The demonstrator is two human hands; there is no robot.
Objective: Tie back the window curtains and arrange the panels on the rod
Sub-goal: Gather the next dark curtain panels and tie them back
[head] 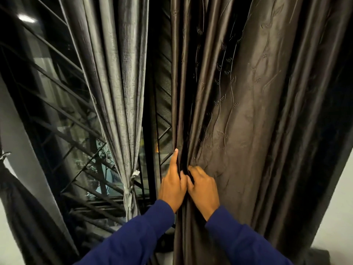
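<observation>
A room in a home, seen at a window. Long curtains hang to the floor: a grey panel point(122, 92) gathered with a tie-back point(129, 190) and a dark embossed panel point(248, 111). Behind them a metal window grille point(63, 119) crosses the glass, beside pale walls point(338, 207).

Your right hand point(203, 188) has its fingertips buried in a fold of the brown curtain point(248, 111), so you can't see them. The curtain rod's out of frame up top. Left dark panel point(23, 207) gets cut off at the edge, kinda blurry too.
</observation>
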